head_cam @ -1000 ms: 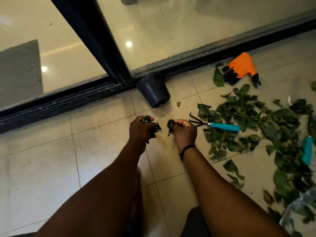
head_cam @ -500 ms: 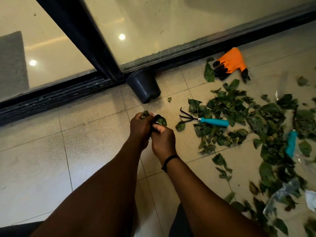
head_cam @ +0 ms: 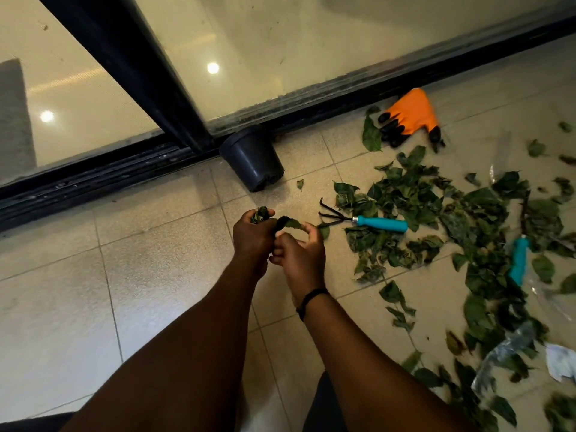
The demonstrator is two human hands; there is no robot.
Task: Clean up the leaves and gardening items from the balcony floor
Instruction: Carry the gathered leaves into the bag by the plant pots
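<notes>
A person's two bare hands meet above a beige tiled balcony floor, seen from a head-worn camera looking down along both forearms. The left hand is closed in a fist around a crumpled bunch of dark green leaves, which pokes out above the curled thumb and forefinger. The right hand, a thin black band at its wrist, touches the left; its thumb and forefinger pinch one curled green leaf that bridges the two hands, while the remaining fingers are bent loosely and slightly apart. Whether those lower fingers hold anything cannot be told.

Just right of the hands lies a small black three-pronged hand rake with a teal handle, its prongs pointing toward the hands, its handle resting at the edge of a wide scatter of loose green leaves that spreads across the tiles to the right edge. A second teal-handled tool lies half buried in that scatter, farther right. An orange gardening glove with black fingertips rests near the black sliding-door track, beyond the leaves. A black plastic flower pot lies tipped on its side against the track, beyond the hands. Crumpled clear plastic sits among leaves at lower right, blurred.
</notes>
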